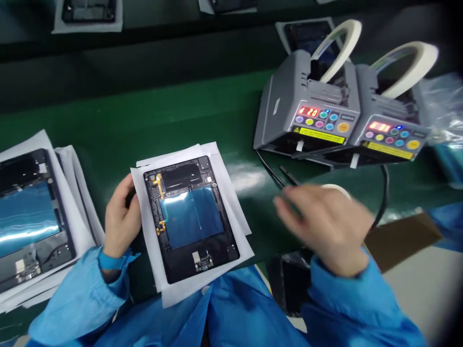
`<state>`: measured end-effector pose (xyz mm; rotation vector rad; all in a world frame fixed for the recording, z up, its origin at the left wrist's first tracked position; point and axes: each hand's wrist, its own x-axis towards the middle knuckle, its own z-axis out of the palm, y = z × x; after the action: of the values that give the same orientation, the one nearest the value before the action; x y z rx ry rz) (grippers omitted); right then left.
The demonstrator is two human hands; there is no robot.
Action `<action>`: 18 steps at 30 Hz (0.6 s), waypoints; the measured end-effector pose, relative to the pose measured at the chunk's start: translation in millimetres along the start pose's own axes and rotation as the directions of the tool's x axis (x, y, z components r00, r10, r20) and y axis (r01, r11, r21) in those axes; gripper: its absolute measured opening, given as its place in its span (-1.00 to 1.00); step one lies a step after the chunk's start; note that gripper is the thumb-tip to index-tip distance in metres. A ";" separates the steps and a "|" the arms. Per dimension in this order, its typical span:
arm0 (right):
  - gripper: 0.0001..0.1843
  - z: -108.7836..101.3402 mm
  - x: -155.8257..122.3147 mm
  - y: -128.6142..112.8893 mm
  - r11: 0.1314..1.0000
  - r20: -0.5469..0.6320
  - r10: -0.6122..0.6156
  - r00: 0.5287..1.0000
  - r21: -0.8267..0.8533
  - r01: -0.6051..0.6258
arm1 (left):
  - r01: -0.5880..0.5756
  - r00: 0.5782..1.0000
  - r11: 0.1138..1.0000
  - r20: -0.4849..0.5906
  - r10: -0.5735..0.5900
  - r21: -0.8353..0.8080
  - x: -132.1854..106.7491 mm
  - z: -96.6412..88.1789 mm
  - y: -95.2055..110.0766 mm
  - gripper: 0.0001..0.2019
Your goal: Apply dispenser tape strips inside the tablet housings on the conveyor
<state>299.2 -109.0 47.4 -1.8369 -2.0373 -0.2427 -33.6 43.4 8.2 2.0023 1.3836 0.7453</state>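
An opened tablet (191,219) with a blue film-covered battery lies on white paper sheets (240,250) in front of me. At its left side my left hand (123,217) is closed on the paper edge, its fingertips partly hidden there. To the right of the tablet, my right hand (325,221) hovers over the table, smeared by motion. A thin dark tool (289,175) shows just beyond its fingertips; whether the fingers touch it I cannot tell.
Two grey tape dispensers (311,106) with lit displays stand at the back right, a black cable (385,193) beside them. Another opened tablet (29,207) rests on stacked sheets at left. A shelf at the back bears further tablets (90,10). A cardboard piece (403,241) is at right.
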 end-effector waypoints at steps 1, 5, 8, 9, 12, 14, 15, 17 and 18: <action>-0.70 3.4 5.2 21.4 0.996 -0.114 0.029 0.993 -0.078 -0.038 | 0.035 0.999 0.998 -0.016 -0.036 -0.061 0.9 1.5 -0.2 -0.62; -0.70 27.6 23.3 78.8 0.891 -0.280 -0.089 0.956 -0.451 -0.049 | 0.056 0.996 0.994 -0.058 -0.061 -0.092 4.0 7.8 -4.6 -0.61; -0.81 39.0 30.5 90.2 0.859 -0.268 -0.121 0.956 -0.511 -0.035 | 0.025 0.995 0.998 -0.090 -0.030 -0.053 2.9 6.7 -6.3 -0.60; -0.85 39.3 31.9 90.0 0.860 -0.276 -0.138 0.951 -0.510 -0.023 | -0.015 0.990 1.000 -0.137 0.011 -0.026 1.4 4.4 -4.4 -0.61; -0.92 31.4 35.9 79.1 0.877 -0.340 -0.208 0.917 -0.481 0.021 | -0.214 0.919 0.965 -0.305 0.251 0.152 -4.6 -6.4 13.3 -0.65; -0.95 24.2 40.7 62.5 0.904 -0.374 -0.233 0.898 -0.423 0.058 | -0.366 0.885 0.901 -0.213 0.415 0.234 -6.1 -11.1 33.3 -0.67; -0.90 22.1 44.3 52.0 0.926 -0.358 -0.229 0.905 -0.366 0.090 | -0.438 0.877 0.866 -0.096 0.471 0.240 -5.0 -10.7 44.1 -0.70; -0.83 24.0 54.7 29.4 0.963 -0.255 -0.227 0.940 -0.202 0.178 | -0.539 0.842 0.804 0.157 0.516 0.249 1.3 -2.8 63.1 -0.80; -0.83 28.5 61.0 18.6 0.969 -0.191 -0.239 0.952 -0.113 0.220 | -0.572 0.819 0.773 0.250 0.517 0.275 6.1 4.5 70.3 -0.83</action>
<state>308.5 -39.9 43.0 -1.5492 -2.1211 -0.5731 14.9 28.3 57.4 2.7354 0.8644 0.5845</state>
